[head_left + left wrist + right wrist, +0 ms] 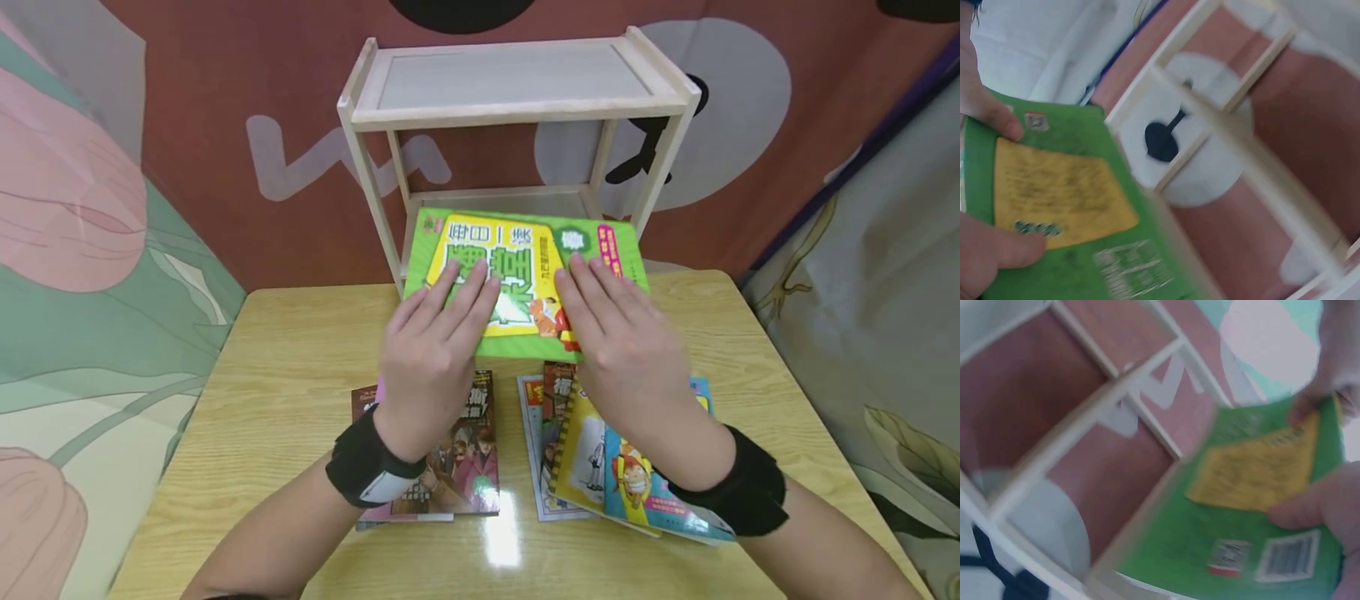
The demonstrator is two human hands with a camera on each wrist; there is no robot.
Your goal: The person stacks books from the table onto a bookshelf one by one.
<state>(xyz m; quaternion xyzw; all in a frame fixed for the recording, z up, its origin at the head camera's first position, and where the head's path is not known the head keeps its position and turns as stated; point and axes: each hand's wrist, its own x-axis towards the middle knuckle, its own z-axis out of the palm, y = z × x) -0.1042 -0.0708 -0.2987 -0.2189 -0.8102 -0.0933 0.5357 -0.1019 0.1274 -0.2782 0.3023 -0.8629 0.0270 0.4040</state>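
Note:
A green and yellow children's book [517,321] is held level above the table, front cover up. My left hand [431,342] grips its left part and my right hand [633,342] its right part, fingers lying over the cover. From below, the left wrist view shows the back cover with my left thumb [1016,250] pressed on it. My right thumb [1300,509] presses the same back cover in the right wrist view, beside a barcode. The book's far edge overlaps the lower shelf of a white wooden rack [517,108] in the head view.
Under my left forearm lies a pile of comic-style books [465,475]. A second pile, with a spiral-bound yellow book [588,450] and a blue book [637,492], lies under my right hand. Both are on the wooden table [300,333]. A printed red cloth [195,167] hangs behind the rack.

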